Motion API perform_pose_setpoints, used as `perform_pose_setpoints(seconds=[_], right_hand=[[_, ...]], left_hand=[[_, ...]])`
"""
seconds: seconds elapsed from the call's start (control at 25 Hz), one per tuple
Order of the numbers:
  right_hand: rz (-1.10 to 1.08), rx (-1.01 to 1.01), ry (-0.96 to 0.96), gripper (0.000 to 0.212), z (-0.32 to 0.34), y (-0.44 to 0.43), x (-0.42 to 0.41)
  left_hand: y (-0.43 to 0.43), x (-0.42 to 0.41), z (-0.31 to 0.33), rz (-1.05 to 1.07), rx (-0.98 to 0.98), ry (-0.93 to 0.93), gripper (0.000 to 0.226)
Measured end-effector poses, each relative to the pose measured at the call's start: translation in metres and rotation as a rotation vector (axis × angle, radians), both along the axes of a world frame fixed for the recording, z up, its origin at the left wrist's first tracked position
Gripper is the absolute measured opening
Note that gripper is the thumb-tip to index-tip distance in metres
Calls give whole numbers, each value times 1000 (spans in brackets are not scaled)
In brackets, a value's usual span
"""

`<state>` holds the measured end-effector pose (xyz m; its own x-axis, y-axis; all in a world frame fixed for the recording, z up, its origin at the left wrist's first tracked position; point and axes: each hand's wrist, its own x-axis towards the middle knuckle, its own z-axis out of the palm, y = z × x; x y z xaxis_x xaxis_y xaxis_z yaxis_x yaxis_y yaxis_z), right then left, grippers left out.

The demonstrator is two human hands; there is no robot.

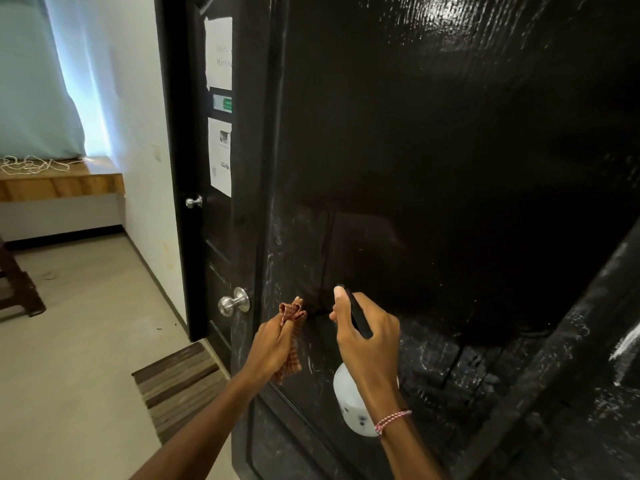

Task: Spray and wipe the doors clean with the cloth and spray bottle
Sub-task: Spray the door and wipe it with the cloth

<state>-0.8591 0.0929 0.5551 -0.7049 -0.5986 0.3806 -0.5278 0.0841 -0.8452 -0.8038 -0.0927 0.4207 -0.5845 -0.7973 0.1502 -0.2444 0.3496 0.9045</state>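
Spraying step, we judge: right hand (367, 336) clamps spray bottle (351, 403) at lower centre, aimed at black door (433, 150). Left hand (272, 344) grips cloth (291, 315) beside it. Next: trigger squeeze, then wiping.

Left hand (273, 341) holding cloth (292, 311) and right hand (370, 341) holding spray bottle (349, 400), side by side before the near door (450, 150); knob (234, 301) just left of the cloth; second door (218, 244) behind, papers (220, 53) on it; mat (176, 379) on the floor (86, 341) below
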Motion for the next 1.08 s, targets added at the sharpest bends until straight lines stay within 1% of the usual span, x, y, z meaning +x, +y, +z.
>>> perform_pose_setpoints(seconds=[0.12, 0.2, 0.28, 0.4, 0.48, 0.6, 0.68, 0.8, 0.88, 0.96, 1.08], right_hand=[[-18, 87, 104, 45, -7, -27, 0], [-45, 132, 124, 52, -15, -40, 0], [-41, 56, 135, 50, -22, -48, 0], [-20, -56, 154, 41, -31, -60, -6], [0, -42, 156, 43, -36, -69, -8], [-26, 100, 191, 50, -46, -77, -9], [-42, 131, 150, 50, -56, -73, -10], [-64, 59, 101, 46, -76, -53, -16], [-91, 46, 64, 45, -92, -33, -19], [-122, 74, 9, 49, -112, -14, -21], [-201, 142, -9, 55, -138, 15, -24]], left_hand=[[-7, -3, 5, -50, -25, 7, 29], [-11, -4, 4, -90, -25, 12, 31], [-15, -3, 0, -93, -22, -2, 31], [-25, -1, -10, -43, -49, -35, 30], [-30, -1, -13, -20, -50, -44, 30], [-31, 2, -13, -48, -43, -78, 27], [-32, 5, -13, -74, -24, -85, 26], [-28, 6, -18, -62, -9, -97, 32], [-16, 7, -23, -65, 2, -147, 32], [0, 7, -32, -82, 1, -185, 28], [20, 4, -51, -114, 26, -196, 24]])
